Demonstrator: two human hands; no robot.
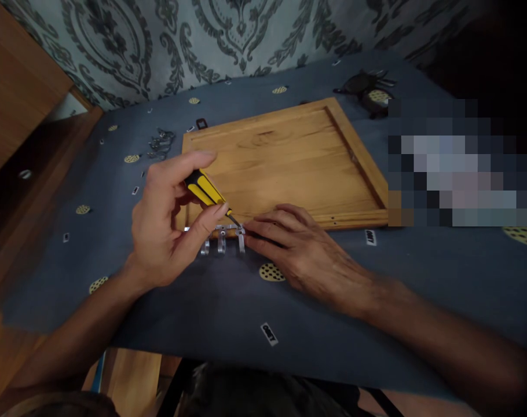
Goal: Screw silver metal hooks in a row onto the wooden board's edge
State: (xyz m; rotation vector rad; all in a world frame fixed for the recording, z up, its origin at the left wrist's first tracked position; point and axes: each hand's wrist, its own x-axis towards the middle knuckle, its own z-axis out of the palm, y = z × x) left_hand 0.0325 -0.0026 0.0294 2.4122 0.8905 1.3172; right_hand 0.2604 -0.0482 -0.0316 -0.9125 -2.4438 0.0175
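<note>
Wallpaper (241,35) along top, dark surface (194,324) below. Wooden panel (272,168) flat mid-frame. Left hand (159,217) pinches screwdriver (208,189) at centre, slanted onto metal fitting (241,240); right hand (309,249), fingers together, likely steadies it; whether pinching, can't tell.

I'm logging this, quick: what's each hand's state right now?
Left hand: closed, holding the yellow-black screwdriver.
Right hand: at the rightmost metal hook; whether it grips cannot be told.
</note>
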